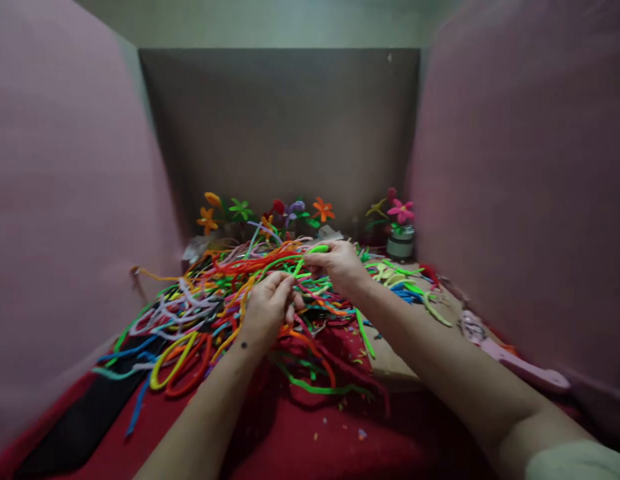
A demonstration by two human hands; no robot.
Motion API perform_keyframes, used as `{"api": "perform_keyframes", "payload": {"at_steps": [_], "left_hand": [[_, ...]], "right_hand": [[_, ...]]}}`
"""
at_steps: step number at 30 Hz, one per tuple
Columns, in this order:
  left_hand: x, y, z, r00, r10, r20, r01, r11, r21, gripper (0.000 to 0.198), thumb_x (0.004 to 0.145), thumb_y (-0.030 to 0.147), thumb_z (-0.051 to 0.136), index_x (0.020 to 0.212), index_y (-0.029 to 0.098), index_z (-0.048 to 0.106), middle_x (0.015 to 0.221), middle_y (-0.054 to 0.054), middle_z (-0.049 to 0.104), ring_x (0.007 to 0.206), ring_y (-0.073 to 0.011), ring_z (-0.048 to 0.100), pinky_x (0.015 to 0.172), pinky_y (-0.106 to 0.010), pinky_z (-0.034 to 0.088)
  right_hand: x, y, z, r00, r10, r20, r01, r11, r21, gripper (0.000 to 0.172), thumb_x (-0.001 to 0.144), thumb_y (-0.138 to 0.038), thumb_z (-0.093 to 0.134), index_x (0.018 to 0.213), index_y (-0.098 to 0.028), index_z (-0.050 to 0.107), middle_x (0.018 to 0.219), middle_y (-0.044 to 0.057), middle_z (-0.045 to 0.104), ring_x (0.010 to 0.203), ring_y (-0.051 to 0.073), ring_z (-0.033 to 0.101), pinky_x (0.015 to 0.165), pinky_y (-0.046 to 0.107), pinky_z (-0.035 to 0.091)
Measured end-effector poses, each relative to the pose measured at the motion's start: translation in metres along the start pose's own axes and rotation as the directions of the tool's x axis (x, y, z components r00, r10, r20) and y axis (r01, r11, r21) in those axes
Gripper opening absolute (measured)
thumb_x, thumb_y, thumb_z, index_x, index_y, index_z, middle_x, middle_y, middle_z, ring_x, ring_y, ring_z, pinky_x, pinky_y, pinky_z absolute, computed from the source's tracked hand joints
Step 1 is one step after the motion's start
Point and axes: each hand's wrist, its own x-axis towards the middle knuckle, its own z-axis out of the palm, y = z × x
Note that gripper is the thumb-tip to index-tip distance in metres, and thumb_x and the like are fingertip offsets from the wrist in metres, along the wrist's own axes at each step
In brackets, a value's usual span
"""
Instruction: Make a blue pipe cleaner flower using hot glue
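Note:
A big tangle of coloured pipe cleaners [205,300] lies spread over a red cloth [300,433]. My left hand [267,310] hovers over the middle of the heap, fingers pinched on a bright green pipe cleaner [303,261]. My right hand [337,265] is a little further back and to the right, fingers closed on the same green strand near its bent top end. The strand runs between the two hands, just above the pile.
Finished pipe-cleaner flowers [270,212] stand in a row against the brown back panel. A pink flower in a small pot [401,230] is at the back right. Pink scissors [510,357] lie at the right. Pink walls close in on both sides.

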Motion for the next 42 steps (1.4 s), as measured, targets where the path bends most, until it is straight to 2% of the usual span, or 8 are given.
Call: {"api": "perform_keyframes", "payload": {"at_steps": [14,17,22,29,35,38,40,42], "left_hand": [[-0.013,0.011,0.025,0.982,-0.009,0.190,-0.011,0.994,0.106,0.021,0.080,0.036,0.048,0.070,0.017,0.045,0.048,0.004,0.057,0.030,-0.0054,0.040,0.033,-0.016,0.030],[-0.011,0.014,0.039,0.975,-0.052,0.216,0.029,0.994,0.109,0.022,0.079,0.036,0.049,0.070,0.017,0.046,0.047,0.003,0.057,0.030,-0.0064,0.041,0.033,-0.017,0.031],[0.000,0.021,0.066,0.973,-0.102,0.206,0.094,0.994,0.049,0.022,0.075,0.037,0.054,0.072,0.015,0.051,0.055,0.001,0.061,0.036,-0.0066,0.046,0.035,-0.017,0.029],[0.024,0.012,0.107,0.964,-0.125,0.236,0.149,0.985,-0.089,0.021,0.066,0.031,0.065,0.060,0.013,0.055,0.039,0.007,0.040,0.034,-0.0036,0.032,0.036,-0.017,0.025],[0.050,0.004,0.151,0.935,-0.227,0.271,0.254,0.965,-0.069,0.017,0.071,0.027,0.062,0.067,0.011,0.057,0.042,0.006,0.042,0.032,-0.0049,0.033,0.033,-0.019,0.024],[0.069,-0.004,0.176,0.917,-0.283,0.280,0.304,0.952,-0.033,0.023,0.078,0.028,0.058,0.090,0.008,0.059,0.073,-0.005,0.060,0.057,-0.0128,0.056,0.050,-0.026,0.046],[0.082,-0.010,0.192,0.900,-0.319,0.295,0.336,0.942,-0.005,0.031,0.083,0.031,0.052,0.108,0.013,0.054,0.106,-0.009,0.058,0.088,-0.0193,0.058,0.073,-0.037,0.050],[0.094,-0.016,0.205,0.885,-0.348,0.310,0.361,0.932,0.017,0.033,0.085,0.031,0.050,0.114,0.016,0.051,0.116,-0.009,0.053,0.098,-0.0204,0.055,0.081,-0.041,0.048]], "right_hand": [[-0.031,-0.042,-0.061,0.972,0.086,0.217,-0.059,0.990,-0.129,0.018,0.064,-0.027,0.068,0.064,-0.009,0.065,0.053,0.001,0.061,0.043,0.008,0.052,0.043,0.022,0.046],[-0.044,-0.047,-0.085,0.997,-0.077,-0.014,0.074,0.990,-0.117,0.019,0.068,-0.028,0.065,0.071,-0.010,0.066,0.056,0.001,0.062,0.043,0.008,0.052,0.041,0.020,0.044],[-0.051,-0.056,-0.131,0.854,-0.265,-0.447,0.251,0.964,-0.092,0.013,0.068,-0.024,0.063,0.070,-0.011,0.064,0.051,-0.001,0.059,0.038,0.006,0.048,0.038,0.018,0.040],[-0.044,-0.050,-0.164,0.805,-0.193,-0.561,0.185,0.980,-0.072,0.009,0.064,-0.018,0.064,0.069,-0.011,0.062,0.050,-0.001,0.058,0.037,0.006,0.047,0.036,0.018,0.039],[-0.053,-0.039,-0.161,0.602,-0.410,-0.685,0.385,0.901,-0.201,0.012,0.074,-0.024,0.057,0.077,-0.014,0.061,0.051,-0.004,0.053,0.036,0.006,0.043,0.035,0.019,0.033],[-0.070,-0.029,-0.142,0.597,-0.606,-0.525,0.377,0.790,-0.483,0.015,0.082,-0.024,0.050,0.083,-0.016,0.063,0.057,-0.001,0.057,0.050,0.010,0.052,0.046,0.022,0.042],[-0.081,-0.020,-0.125,0.637,-0.735,-0.234,0.462,0.607,-0.647,0.015,0.082,-0.018,0.047,0.083,-0.017,0.062,0.073,0.003,0.064,0.070,0.014,0.060,0.065,0.027,0.048],[-0.087,-0.011,-0.112,0.588,-0.794,0.156,0.656,0.355,-0.666,0.015,0.080,-0.016,0.047,0.083,-0.016,0.062,0.073,0.005,0.065,0.069,0.015,0.060,0.068,0.029,0.048]]}}
